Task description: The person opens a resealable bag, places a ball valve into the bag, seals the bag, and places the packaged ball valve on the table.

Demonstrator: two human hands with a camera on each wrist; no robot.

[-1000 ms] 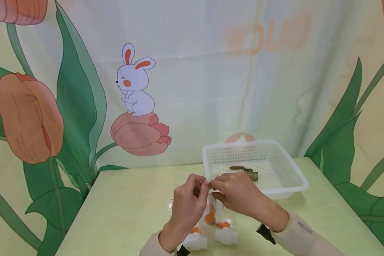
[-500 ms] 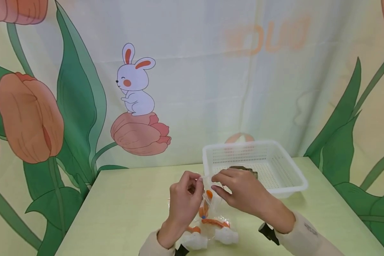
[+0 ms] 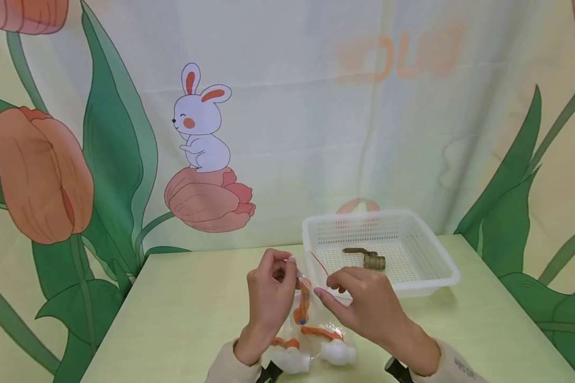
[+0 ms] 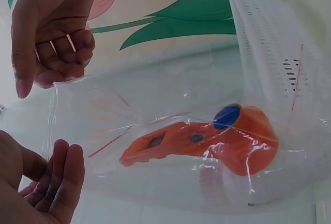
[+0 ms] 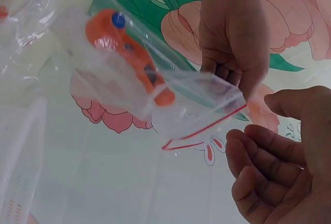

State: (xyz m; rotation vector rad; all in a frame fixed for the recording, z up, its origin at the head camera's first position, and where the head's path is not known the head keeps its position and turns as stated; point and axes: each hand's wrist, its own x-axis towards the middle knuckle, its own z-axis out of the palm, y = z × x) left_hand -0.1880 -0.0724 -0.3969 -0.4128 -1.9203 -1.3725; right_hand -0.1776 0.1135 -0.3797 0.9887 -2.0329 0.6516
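Observation:
My left hand [image 3: 270, 298] pinches a clear zip bag [image 5: 204, 113] with a red seal line, near its mouth. Inside hangs a valve with an orange lever handle [image 4: 248, 146] and a blue cap; its pale body is blurred by the plastic. Right at the bag's opening is my right hand [image 3: 371, 303], thumb spread from loosely curled fingers, with nothing gripped; the left wrist view has the bag's corner at its fingertips. Two white plastic ball valves [image 3: 337, 352] with orange levers lie below in clear wrapping on the table.
Behind the hands to the right stands a white perforated basket [image 3: 443, 284]. In it lies a brass-coloured ball valve [image 3: 375, 260] with a long lever. A printed tulip-and-rabbit curtain [image 3: 287, 133] closes off the back of the pale green table [image 3: 182, 319].
My left hand has shifted slightly left and up with the bag. My right hand has drawn back from it to the right and down, its thumb now apart from the fingers.

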